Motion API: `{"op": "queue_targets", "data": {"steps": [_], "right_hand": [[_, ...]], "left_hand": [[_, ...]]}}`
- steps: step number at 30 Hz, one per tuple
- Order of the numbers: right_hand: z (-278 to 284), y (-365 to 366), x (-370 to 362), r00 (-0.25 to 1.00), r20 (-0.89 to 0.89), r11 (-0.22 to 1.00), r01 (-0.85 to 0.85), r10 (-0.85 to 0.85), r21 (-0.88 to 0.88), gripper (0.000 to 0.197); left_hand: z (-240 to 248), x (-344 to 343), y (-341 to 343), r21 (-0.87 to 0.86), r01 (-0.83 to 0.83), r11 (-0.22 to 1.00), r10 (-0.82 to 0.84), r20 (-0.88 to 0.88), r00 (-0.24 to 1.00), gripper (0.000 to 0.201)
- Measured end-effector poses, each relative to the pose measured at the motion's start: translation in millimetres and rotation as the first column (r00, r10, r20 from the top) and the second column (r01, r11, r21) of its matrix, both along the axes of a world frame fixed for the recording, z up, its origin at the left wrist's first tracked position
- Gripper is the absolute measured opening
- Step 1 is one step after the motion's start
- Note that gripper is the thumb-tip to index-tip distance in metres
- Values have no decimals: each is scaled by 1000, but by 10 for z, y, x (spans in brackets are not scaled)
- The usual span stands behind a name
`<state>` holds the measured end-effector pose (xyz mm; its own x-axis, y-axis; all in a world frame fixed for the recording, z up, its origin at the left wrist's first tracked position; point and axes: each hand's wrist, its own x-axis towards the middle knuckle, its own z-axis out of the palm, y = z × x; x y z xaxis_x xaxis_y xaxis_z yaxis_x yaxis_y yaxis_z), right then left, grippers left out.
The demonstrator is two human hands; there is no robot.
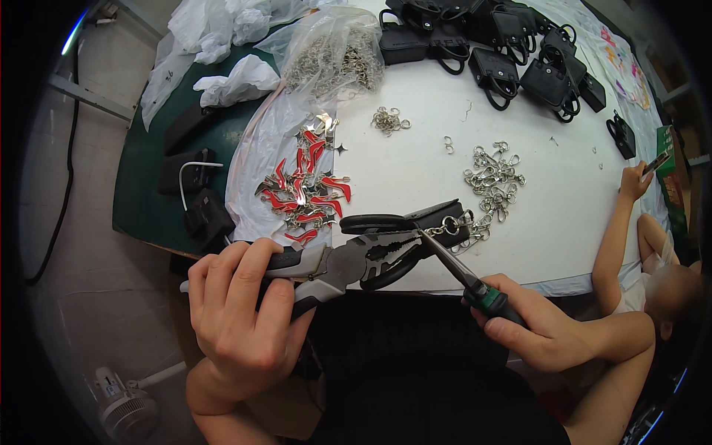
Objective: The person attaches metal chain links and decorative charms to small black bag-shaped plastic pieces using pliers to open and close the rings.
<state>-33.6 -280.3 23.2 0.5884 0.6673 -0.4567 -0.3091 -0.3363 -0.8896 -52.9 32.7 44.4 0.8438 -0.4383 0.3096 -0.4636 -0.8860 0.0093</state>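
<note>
My left hand [241, 311] is closed around the grey and black handles of a pair of combination pliers [345, 263], whose jaws point right. In my right hand [541, 326] is a pair of needle-nose pliers [483, 295] with a green and black grip, its thin tip slanting up and left. Both tool tips meet at a small metal ring and clasp [451, 225]; whether either jaw grips the ring is too small to tell. Behind them, at the table's near edge, lies a small black bag [437, 216] with looped handles, partly hidden by the tools.
Red high-heel shoe charms [300, 196] lie left on white plastic. Metal clasps [493, 182] and rings [389, 120] are heaped on the white table [423, 163]. Beyond are a clear bag of hardware [334, 55] and several black bags [549, 78]. Another person's hand [634, 180] is right.
</note>
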Motion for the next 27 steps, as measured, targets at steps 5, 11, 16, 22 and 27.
{"op": "queue_targets", "data": {"steps": [5,11,16,22,27], "right_hand": [[-67,42,-47,991,124,998,52,-55,27,37],[-96,60,-61,972,229,999,52,-48,-11,37],[-90,58,-62,963,268,999,42,-31,-32,37],[-135,18,-63,977,212,999,15,-4,-51,37],[-55,-90,150,961,-275,999,-17,30,48,40]], "left_hand": [[32,-4,13,7,7,1000,-7,9,1000,36],[43,-7,28,13,11,1000,-11,0,1000,36],[51,-2,22,-6,3,1000,-3,-14,1000,36],[53,2,16,-16,8,1000,-8,-52,999,36],[13,35,14,-142,-82,987,52,-204,978,38]]}}
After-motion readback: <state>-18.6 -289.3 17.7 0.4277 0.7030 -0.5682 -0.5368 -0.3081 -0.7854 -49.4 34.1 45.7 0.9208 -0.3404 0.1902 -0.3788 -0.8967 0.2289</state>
